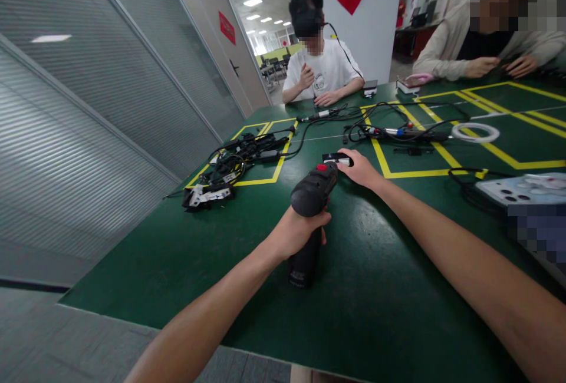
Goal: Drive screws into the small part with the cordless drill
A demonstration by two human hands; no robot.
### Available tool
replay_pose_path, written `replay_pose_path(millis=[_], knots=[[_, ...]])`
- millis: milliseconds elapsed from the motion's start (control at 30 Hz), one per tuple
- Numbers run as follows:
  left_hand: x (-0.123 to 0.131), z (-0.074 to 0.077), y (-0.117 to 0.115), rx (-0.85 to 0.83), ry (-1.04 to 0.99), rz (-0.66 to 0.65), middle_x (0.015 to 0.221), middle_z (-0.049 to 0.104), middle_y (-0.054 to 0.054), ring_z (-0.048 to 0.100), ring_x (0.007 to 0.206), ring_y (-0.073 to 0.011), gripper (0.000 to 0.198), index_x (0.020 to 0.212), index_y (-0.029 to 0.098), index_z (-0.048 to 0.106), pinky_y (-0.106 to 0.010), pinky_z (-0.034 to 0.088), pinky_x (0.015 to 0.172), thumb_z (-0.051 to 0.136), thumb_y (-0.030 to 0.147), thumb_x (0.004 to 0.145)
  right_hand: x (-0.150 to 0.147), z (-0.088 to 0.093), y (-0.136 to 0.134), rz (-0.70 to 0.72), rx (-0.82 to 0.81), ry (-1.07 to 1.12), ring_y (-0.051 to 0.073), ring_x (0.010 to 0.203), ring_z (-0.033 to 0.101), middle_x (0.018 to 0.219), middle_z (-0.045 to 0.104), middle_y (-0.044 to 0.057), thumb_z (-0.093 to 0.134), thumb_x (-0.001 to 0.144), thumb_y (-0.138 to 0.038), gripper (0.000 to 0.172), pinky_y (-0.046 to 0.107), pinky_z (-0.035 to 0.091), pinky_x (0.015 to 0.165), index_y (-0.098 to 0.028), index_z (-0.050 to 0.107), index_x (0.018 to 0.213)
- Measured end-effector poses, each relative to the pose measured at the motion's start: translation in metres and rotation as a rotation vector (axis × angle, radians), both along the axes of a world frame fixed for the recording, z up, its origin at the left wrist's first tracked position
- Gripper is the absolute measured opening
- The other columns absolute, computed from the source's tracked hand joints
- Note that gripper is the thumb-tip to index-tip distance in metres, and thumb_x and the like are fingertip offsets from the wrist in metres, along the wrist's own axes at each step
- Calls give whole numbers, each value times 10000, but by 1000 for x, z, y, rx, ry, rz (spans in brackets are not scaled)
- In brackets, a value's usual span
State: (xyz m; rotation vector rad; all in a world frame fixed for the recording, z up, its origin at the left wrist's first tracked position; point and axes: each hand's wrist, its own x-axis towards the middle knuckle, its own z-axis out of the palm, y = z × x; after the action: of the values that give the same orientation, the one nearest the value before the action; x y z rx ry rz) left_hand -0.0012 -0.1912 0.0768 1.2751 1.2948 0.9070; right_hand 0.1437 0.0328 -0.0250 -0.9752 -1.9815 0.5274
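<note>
My left hand [297,233] is wrapped around the handle of a black cordless drill [311,193], which has a red part on top. The drill points away from me over the green table, and its body hides its front end. Just beyond it, my right hand [360,169] grips a small black-and-white block [337,161] by its right end, thumb and fingers around it. The block is close to the drill's front; whether the two touch cannot be made out.
A heap of black cables and adapters [241,156] lies on the green table [221,265] to the left. Back right are a pen-like corded tool [398,133], a white ring coil [476,132] and yellow tape lines. A phone-like slab [526,188] lies at right. Two people sit across.
</note>
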Motion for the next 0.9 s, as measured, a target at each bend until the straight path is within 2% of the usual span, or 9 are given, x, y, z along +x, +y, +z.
replay_pose_path(millis=[900], knots=[[0,0,0,-24,14,9,693,495,40,565,457,-110,200,896,167,475,-244,406,466,573,219,730,-1,-5,4,-1,14,13,230,976,592,1081,597,85,609,787,-346,421,365,444,910,-205,602,1183]])
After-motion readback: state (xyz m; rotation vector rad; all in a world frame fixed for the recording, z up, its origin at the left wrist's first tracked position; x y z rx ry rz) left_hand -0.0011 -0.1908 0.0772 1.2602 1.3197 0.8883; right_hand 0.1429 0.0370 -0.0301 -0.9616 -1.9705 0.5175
